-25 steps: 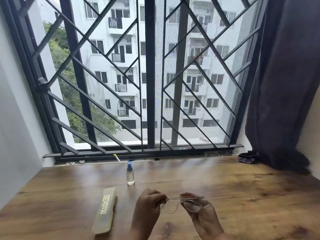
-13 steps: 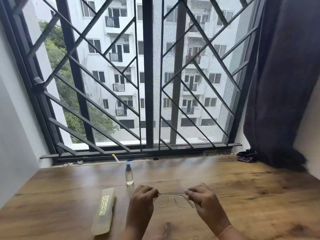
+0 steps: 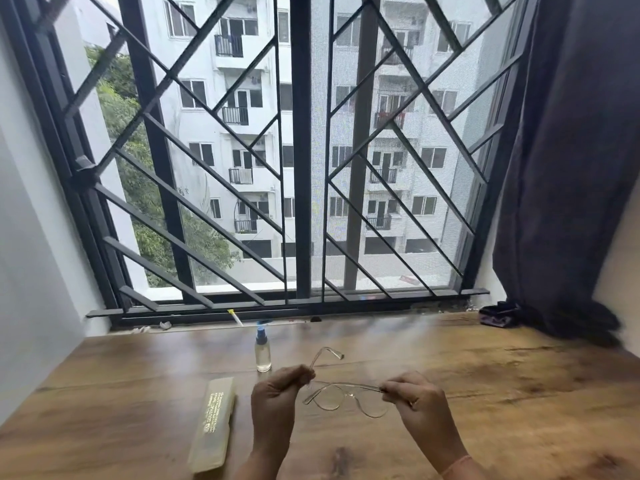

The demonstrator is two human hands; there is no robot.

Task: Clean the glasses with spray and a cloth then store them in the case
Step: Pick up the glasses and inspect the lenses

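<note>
Thin-framed clear glasses (image 3: 341,396) hang just above the wooden table (image 3: 485,393), held between both hands. My left hand (image 3: 277,396) pinches the left hinge, and that temple arm sticks up and away from me. My right hand (image 3: 419,400) pinches the right end of the frame. A small clear spray bottle (image 3: 262,353) with a blue top stands upright just beyond my left hand. A long pale-yellow case (image 3: 213,424) lies shut to the left of my left hand. No cloth shows in view.
A barred window (image 3: 301,168) runs along the table's far edge, with small bits of debris on its sill. A dark curtain (image 3: 568,168) hangs at the right, and a small dark object (image 3: 497,315) lies at its foot. A white wall (image 3: 34,271) bounds the left side.
The left temple arm has swung open and now points up and away. My hands have moved farther apart, with the right hand now pinching the right end of the frame.
</note>
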